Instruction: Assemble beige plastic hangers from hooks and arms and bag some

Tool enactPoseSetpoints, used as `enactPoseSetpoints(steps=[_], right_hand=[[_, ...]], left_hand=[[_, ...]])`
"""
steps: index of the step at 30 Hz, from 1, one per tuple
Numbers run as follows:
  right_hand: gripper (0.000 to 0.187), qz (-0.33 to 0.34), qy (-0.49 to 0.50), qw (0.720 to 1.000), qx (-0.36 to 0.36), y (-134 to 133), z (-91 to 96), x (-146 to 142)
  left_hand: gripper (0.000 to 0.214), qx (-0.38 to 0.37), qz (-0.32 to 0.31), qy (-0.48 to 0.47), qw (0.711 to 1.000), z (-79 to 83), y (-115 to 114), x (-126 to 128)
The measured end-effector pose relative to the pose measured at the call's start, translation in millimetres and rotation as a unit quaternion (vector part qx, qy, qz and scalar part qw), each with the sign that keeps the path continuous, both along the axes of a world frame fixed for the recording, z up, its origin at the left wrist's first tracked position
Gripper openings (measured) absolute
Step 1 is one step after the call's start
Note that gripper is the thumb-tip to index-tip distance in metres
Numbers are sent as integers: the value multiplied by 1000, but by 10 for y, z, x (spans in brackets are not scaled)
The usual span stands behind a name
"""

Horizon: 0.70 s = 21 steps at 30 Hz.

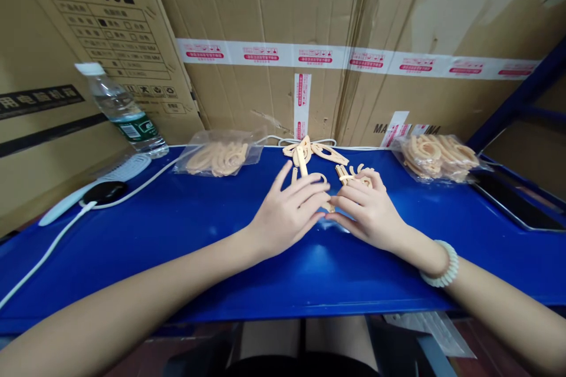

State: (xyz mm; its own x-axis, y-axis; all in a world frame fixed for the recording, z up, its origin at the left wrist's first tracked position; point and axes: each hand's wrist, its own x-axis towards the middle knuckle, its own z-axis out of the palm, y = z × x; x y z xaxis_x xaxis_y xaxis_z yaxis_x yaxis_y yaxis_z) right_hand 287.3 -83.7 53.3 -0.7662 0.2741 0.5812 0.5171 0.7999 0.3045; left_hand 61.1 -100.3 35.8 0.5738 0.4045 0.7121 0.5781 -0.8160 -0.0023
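Observation:
My left hand (289, 212) and my right hand (369, 209) meet near the middle of the blue table. Their fingertips are closed around a small pale wooden piece (328, 207), mostly hidden by the fingers. My left index finger is raised away from it. Just beyond the left fingers, a flat wooden strip (302, 160) lies near a curved wooden piece. Flat cut-out wooden shapes (331, 154) lie further back. Past my right fingers are short wooden sticks (342, 174) and several small curved pieces, partly covered by that hand.
Clear bags of wooden rings sit at left (216, 156) and right (437, 156) on the blue table (198, 218). A water bottle (126, 112), black round device (105, 192) and white cable stand left. A dark phone-like slab (517, 203) lies right. Cardboard boxes (265, 6) wall the back.

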Motion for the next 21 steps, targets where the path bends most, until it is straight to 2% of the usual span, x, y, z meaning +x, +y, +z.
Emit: enactPoseSetpoints(steps=[4, 7, 10, 13, 19, 21], right_hand=[[26, 17, 0, 1000, 17, -17, -17, -15], [27, 20, -1, 1000, -10, -29, -15, -16], [28, 31, 31, 995, -93, -28, -25, -12], [26, 59, 83, 977, -186, -21, -39, -21], [23, 93, 160, 932, -313, 11, 20, -26], [22, 91, 183, 924, -323, 59, 46, 9]], left_hand=[[20, 2, 25, 62, 998, -27, 14, 7], [24, -30, 30, 102, 994, -27, 44, 5], [24, -63, 22, 122, 990, -8, 51, -4], [25, -66, 14, 119, 991, 11, 33, -8], [33, -43, 8, 122, 992, 108, 29, -43], [32, -50, -3, 114, 992, 168, 78, -99]])
